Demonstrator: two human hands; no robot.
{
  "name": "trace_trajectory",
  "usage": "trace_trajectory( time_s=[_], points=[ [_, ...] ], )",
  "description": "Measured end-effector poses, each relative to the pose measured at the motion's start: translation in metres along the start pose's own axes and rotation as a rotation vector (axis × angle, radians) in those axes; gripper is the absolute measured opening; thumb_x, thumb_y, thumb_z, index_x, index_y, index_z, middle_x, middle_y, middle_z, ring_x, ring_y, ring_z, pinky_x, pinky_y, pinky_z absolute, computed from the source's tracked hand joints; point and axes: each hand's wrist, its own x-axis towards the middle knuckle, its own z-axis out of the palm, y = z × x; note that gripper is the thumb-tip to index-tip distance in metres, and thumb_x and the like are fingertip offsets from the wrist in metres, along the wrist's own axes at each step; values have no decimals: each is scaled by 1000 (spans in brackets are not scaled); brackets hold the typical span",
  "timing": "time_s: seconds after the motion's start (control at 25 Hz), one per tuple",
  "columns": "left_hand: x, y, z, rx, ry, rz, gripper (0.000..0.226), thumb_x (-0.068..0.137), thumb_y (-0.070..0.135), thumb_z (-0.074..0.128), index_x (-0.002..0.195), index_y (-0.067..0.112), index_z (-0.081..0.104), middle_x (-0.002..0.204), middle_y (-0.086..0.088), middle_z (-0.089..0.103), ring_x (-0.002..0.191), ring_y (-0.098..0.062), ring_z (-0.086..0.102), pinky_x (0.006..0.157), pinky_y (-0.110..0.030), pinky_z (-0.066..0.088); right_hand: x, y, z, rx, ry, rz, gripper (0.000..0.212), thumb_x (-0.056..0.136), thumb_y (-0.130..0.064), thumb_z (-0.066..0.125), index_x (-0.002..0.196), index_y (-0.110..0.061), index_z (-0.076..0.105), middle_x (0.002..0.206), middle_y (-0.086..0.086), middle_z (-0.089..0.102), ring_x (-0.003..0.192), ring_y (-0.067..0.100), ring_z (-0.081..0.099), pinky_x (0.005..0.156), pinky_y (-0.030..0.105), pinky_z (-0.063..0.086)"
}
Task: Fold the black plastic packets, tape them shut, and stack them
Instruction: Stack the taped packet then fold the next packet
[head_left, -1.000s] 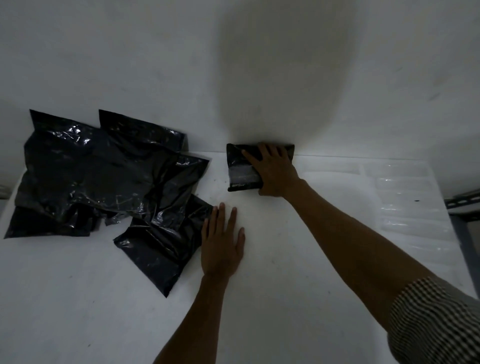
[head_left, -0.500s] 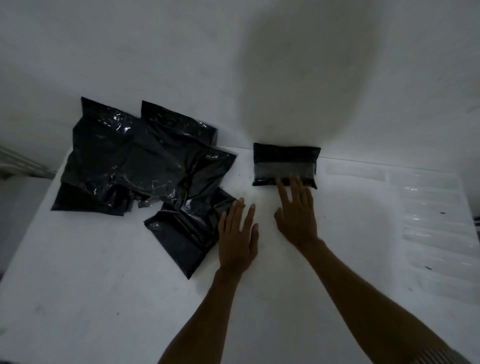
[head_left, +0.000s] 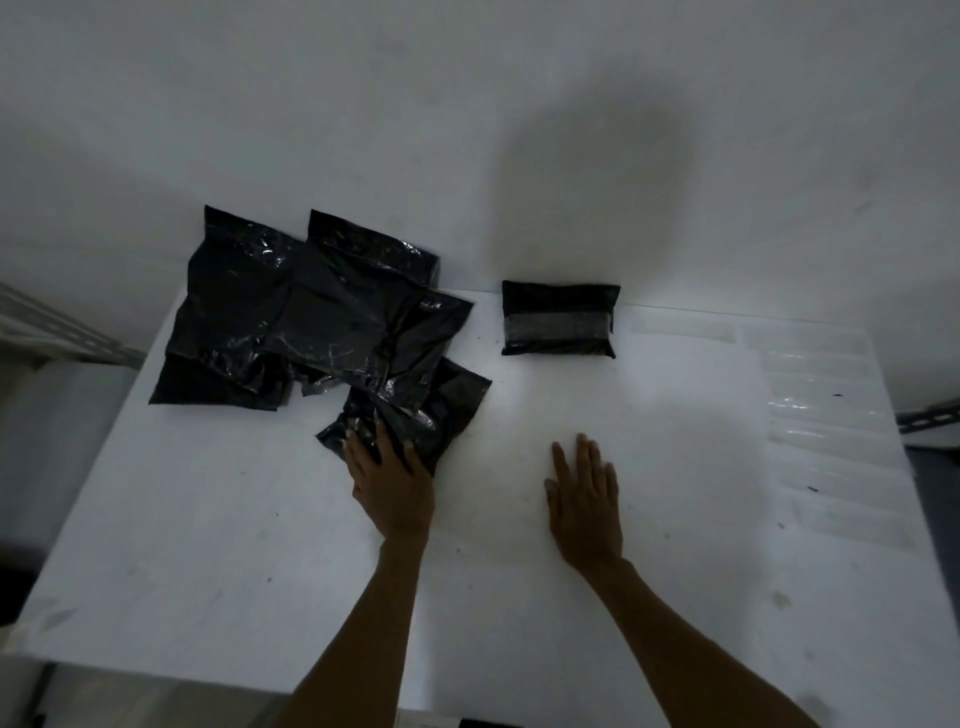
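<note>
The left hand is laid with spread fingers on the nearest loose packet, left of centre. The right hand is rested flat and empty on the white table. One folded packet, banded with grey tape, is set by the wall at upper centre. The glossy, crumpled pile at upper left is judged unfolded.

I see packet pile far left on the surface, folded packet right of it against the wall; left grip on the pile's nearest packet, right grip before the folded packet
</note>
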Motion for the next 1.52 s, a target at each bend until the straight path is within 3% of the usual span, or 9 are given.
trace_trajectory(
  time_s=[0.2, 0.36, 0.44, 0.56, 0.72, 0.84, 0.92, 1.12, 1.52],
  points=[
    [-72, 24, 0, 77, -97, 89, 46, 99, 38, 51, 137, 13, 55, 149, -22, 38, 132, -41, 39, 89, -54, 48, -16, -16, -18, 364, 142, 150, 50, 103, -46, 34, 127, -12, 61, 122, 10, 65, 113, 26, 60, 94, 44, 52],
    [-145, 57, -8, -2, -311, 134, 50, 98, 44, 48, 137, 14, 54, 139, -20, 48, 122, -38, 49, 78, -48, 55, -31, -27, -42, 743, 122, 436, 40, 95, -45, 59, 128, -23, 52, 72, -13, 61, 64, -1, 58, 59, 16, 49],
    [-160, 69, -16, -48, -407, 111, 49, 95, 43, 54, 135, 14, 53, 129, -18, 53, 112, -36, 55, 69, -45, 56, -46, -17, -45, 868, 157, 628, 54, 91, -21, 70, 137, -25, 42, 79, -4, 64, 67, 2, 58, 65, 11, 46],
    [-147, 64, -16, 50, -424, 247, 55, 90, 42, 62, 139, 19, 52, 125, -13, 55, 104, -30, 56, 74, -43, 53, -54, 7, -49, 897, 296, 762, 67, 86, -8, 73, 144, -17, 41, 100, 8, 68, 86, 19, 64, 87, 31, 53],
    [-133, 46, -3, 195, -468, 435, 55, 101, 47, 42, 150, 24, 35, 131, -7, 51, 87, -21, 61, 61, -29, 44, -54, 39, -48, 657, 505, 578, 56, 93, -11, 64, 145, -10, 42, 129, 13, 58, 111, 24, 58, 101, 42, 48],
    [-137, 38, 2, 172, -377, 473, 56, 100, 47, 45, 150, 23, 37, 134, -11, 53, 94, -24, 62, 61, -30, 48, -74, 42, -36, 328, 339, 85, 44, 101, -21, 50, 143, -8, 46, 144, 12, 49, 133, 25, 45, 111, 39, 39],
    [-135, 34, 12, 203, -354, 645, 57, 101, 47, 42, 153, 26, 31, 155, -14, 34, 133, -29, 44, 93, -43, 49, -92, 44, -21, 120, 152, -239, 47, 104, -31, 40, 145, -9, 44, 153, 10, 39, 140, 25, 40, 114, 42, 35],
    [-117, 29, 24, 388, -408, 732, 66, 98, 65, 22, 156, 32, 19, 164, -5, 11, 150, -27, 13, 117, -60, 8, -97, 62, -13, 53, 2, 78, 70, 103, -59, 20, 157, -15, 16, 165, 3, 6, 152, 16, 2, 121, 46, 9],
    [-61, 52, 41, 502, -436, 824, 78, 91, 77, 22, 156, 36, 11, 165, 1, 5, 151, -29, 5, 115, -65, 7, -26, 95, -32, -111, -115, -5, 72, 100, -62, 10, 157, -19, 4, 164, -1, -3, 152, 18, -5, 121, 56, 8]
  ],
)
